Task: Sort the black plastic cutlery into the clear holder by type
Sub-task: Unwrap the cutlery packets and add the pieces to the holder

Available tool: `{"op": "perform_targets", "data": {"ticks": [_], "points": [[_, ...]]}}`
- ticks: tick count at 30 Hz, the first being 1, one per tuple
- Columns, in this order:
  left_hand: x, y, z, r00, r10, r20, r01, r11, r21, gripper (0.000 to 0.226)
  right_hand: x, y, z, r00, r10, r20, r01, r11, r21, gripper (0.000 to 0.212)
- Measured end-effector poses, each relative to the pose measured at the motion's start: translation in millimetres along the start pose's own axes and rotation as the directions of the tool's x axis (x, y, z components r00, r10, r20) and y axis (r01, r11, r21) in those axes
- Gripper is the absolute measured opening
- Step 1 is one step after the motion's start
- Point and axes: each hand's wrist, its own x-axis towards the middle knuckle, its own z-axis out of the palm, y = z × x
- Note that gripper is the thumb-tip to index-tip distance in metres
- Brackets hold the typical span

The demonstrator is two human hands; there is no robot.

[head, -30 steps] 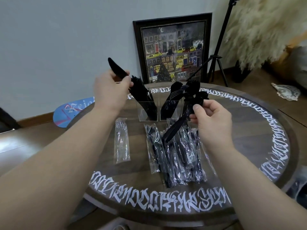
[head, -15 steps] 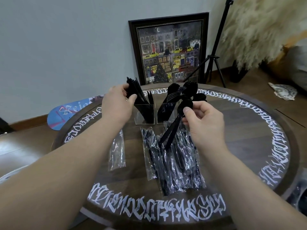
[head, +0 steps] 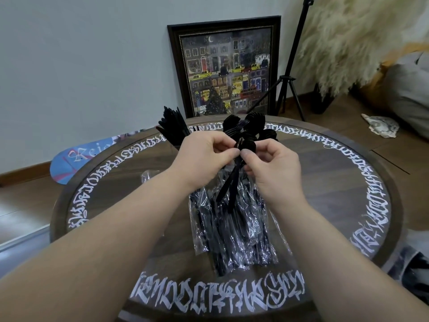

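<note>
Soft, even indoor light filled the room with barely any shadows, white glints flared on the clear wrappers (head: 234, 231), the black cutlery merged into detail-less dark, and wide-angle distortion bowed the desk (head: 343, 182) rim and stretched the forearms near the edges.

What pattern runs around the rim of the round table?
A ring of white calligraphy-style lettering on the dark brown wooden table, clearest in the head view.

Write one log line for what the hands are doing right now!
left hand: pinches black plastic cutlery pieces | right hand: pinches them too | clear holder: hidden behind hands
</note>
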Motion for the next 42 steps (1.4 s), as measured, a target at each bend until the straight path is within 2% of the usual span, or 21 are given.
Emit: {"op": "perform_targets", "data": {"ticks": [4,7,10,14,18,22,26,29,31,34,37,42], "points": [[8.0,0.8,-9.7,0.99,-0.06,-0.128,0.054,0.997,-0.052,0.023,5.4,-0.5,-8.0,0.992,-0.005,-0.125,0.009,1.0,0.027,0.021],[25.9,1.8,-27.1,0.935,0.013,-0.354,-0.007,1.0,0.017,0.028,9.0,-1.3,-15.7,0.975,-0.036,-0.219,0.038,0.999,0.001,0.024],[38.8,8.8,-32.1,0.902,0.093,-0.422,-0.037,0.989,0.14,0.026,10.8,-1.5,-18.9,0.971,-0.042,-0.237,0.046,0.999,0.013,0.027],[42.8,4.4,-21.2,0.929,0.127,-0.348,-0.04,0.968,0.246,0.01,11.9,-0.2,-21.0,0.971,-0.033,-0.235,0.041,0.999,0.031,0.026],[40.3,-4.0,-12.4,0.961,0.055,-0.271,0.04,0.942,0.333,0.011,14.2,2.3,-24.0,0.968,-0.025,-0.248,0.028,1.0,0.009,0.024],[36.6,-0.8,-8.1,0.989,0.013,-0.147,0.067,0.845,0.53,0.023,17.8,6.5,-28.1,0.962,-0.038,-0.27,0.026,0.999,-0.047,0.018],[34.2,1.4,-2.7,0.998,0.03,-0.053,0.014,0.734,0.679,0.028,18.6,6.7,-32.7,0.943,-0.142,-0.3,0.101,0.984,-0.148,0.019],[26.3,-3.7,2.8,0.989,0.137,-0.05,-0.072,0.759,0.647,0.027,17.9,4.1,-37.7,0.908,-0.246,-0.338,0.191,0.963,-0.189,0.026],[20.3,-7.9,10.7,0.977,0.212,0.029,-0.184,0.765,0.618,0.025,18.5,0.8,-42.7,0.878,-0.307,-0.368,0.242,0.947,-0.212,0.03],[13.2,-16.0,28.4,0.958,0.236,0.164,-0.285,0.71,0.644,0.029,23.0,-4.8,-52.3,0.819,-0.385,-0.426,0.316,0.921,-0.226,0.025],[9.7,-24.7,40.7,0.956,0.248,0.156,-0.287,0.695,0.659,0.034,27.1,-7.7,-59.5,0.768,-0.448,-0.458,0.365,0.893,-0.262,0.016],[10.7,-26.8,49.6,0.966,0.161,0.203,-0.258,0.663,0.702,0.047,31.8,-2.8,-62.9,0.752,-0.531,-0.39,0.379,0.833,-0.403,0.015]]}}
